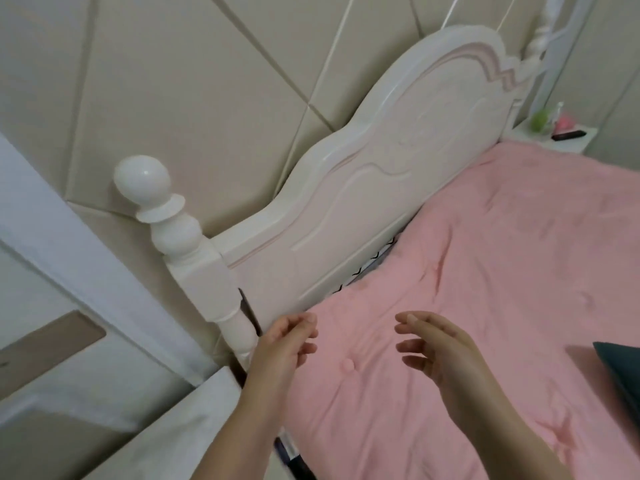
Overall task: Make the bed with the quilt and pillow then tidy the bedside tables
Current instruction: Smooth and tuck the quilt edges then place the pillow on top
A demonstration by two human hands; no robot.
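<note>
- Quilt: pink, padded, tufted fabric quilt (pixel 485 271) lies spread over the bed, its head edge up against the headboard; tuft dimples and soft creases show across it.
- Left hand (pixel 280 348): bare, fingers loosely curled, grasping nothing; it hovers at the quilt's near corner, beside the bedpost.
- Right hand (pixel 440 344): bare, fingers spread and relaxed, empty, just above the quilt.
- Judged step: squaring the quilt's head corner. To do it well, pinch the corner edge with the left hand, draw it toward the post, and sweep the right palm outward so the creases run off rather than bunch.
- Dark teal fabric corner (pixel 620 372) at the right edge; possibly the pillow, cannot confirm.
- Zigzag-patterned sheet strip (pixel 367 271) peeks out between quilt and headboard; covering it looks worthwhile.
- Glossy white turned bedpost with ball finial (pixel 162 209): hard, smooth, rounded.
- Carved white scalloped headboard with pink trim (pixel 398 185): rigid, lacquered.
- Far white bedside table (pixel 568 142) carries a green round item (pixel 539 121), a pink item (pixel 563 123) and a black bar-shaped object (pixel 568 135); not yet tidied.
</note>
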